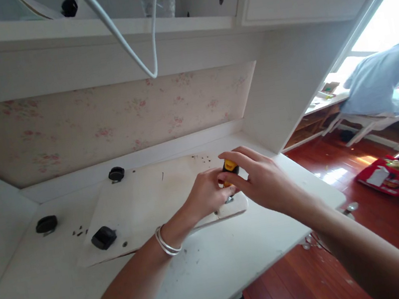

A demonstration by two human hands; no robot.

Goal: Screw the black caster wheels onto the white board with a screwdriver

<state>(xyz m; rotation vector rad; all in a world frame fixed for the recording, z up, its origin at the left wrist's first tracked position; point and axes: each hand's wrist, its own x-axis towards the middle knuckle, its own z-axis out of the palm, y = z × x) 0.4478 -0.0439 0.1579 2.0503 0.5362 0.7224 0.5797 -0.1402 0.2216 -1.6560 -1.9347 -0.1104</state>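
My right hand (258, 175) is closed around the top of a yellow-and-black screwdriver (230, 166), which stands roughly upright over the right end of a white board (146, 198). My left hand (208, 193), with bangles at the wrist, has its fingers closed at the lower part of the same screwdriver. Its tip is hidden behind the fingers. A small metal piece (229, 199) shows just under my left fingertips, on the board. At the board's left end are a black caster (103, 238) and, at the back corner, another caster (116, 174).
The board lies on a white desk (233, 245). A loose caster (46, 224) and several small screws (80, 232) lie to the left. A white cable (130, 49) hangs from the shelf (90, 30) above. On the floor at right is a red bag (389, 175); a person (381, 80) leans beyond.
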